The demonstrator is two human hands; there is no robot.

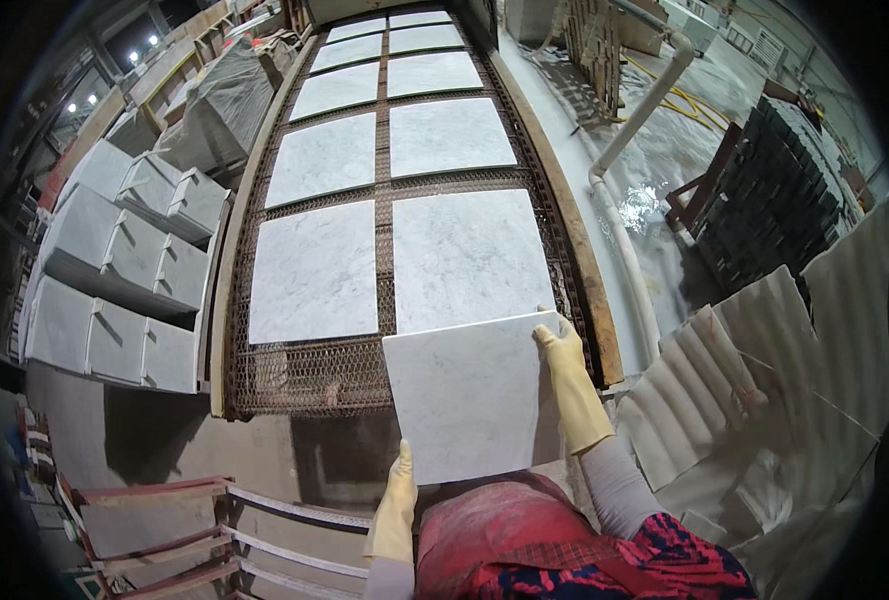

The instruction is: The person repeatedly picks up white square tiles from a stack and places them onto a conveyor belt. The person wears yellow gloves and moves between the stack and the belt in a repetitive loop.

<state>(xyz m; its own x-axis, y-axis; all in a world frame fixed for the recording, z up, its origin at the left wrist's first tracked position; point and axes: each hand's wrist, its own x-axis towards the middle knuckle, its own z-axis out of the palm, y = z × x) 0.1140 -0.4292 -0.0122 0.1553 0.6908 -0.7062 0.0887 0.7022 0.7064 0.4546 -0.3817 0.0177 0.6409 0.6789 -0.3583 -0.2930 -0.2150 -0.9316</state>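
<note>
A square white marble tile (469, 400) with faint grey veins is held up in front of my body, tilted, between both yellow-gloved hands. My left hand (398, 505) grips its lower left edge, thumb up along the side. Around its upper right corner my right hand (567, 375) is closed. The held tile overlaps the near edge of a marble tile (469, 255) lying on the mesh conveyor (294, 380). Beside that one lies another marble tile (314, 270), and more continue in two columns toward the far end. Fingers behind the held tile are hidden.
Stacked white tiles (124, 335) with spacer strips stand left of the conveyor. Wooden rails (574, 235) border the belt. At lower left is a rack (164, 530). A white pipe (624, 235), corrugated sheets (694, 390) and a dark stack of slats (769, 185) are on the right.
</note>
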